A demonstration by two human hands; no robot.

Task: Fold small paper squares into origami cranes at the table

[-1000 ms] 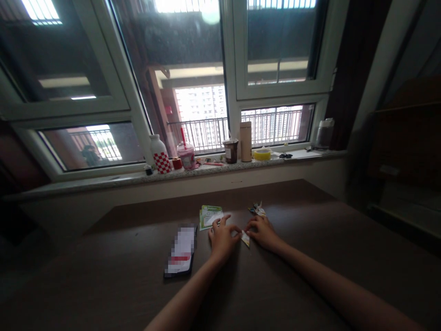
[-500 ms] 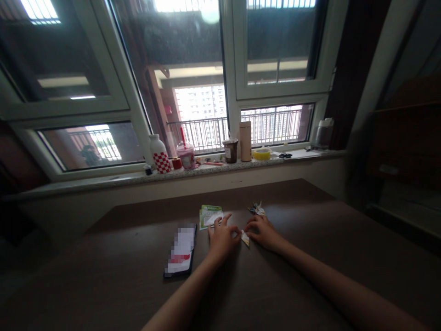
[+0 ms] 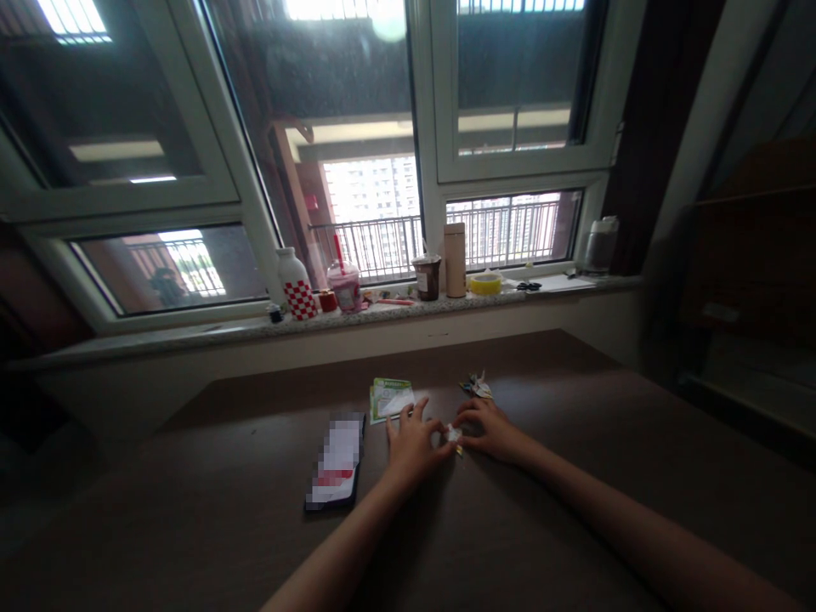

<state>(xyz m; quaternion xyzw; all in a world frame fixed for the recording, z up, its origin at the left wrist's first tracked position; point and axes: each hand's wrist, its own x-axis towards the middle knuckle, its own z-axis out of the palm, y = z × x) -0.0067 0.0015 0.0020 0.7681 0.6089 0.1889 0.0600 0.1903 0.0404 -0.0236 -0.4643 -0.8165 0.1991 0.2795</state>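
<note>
Though small, the white paper (image 3: 453, 434) between both hands (image 3: 414, 444) (image 3: 490, 432), in their pinch.

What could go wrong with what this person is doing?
The small paper piece between the left hand and right hand might tear or crease unevenly. The right hand, close to the little paper pile, could nudge it. The left hand's outstretched fingers might shift the green-and-white sheets.
</note>
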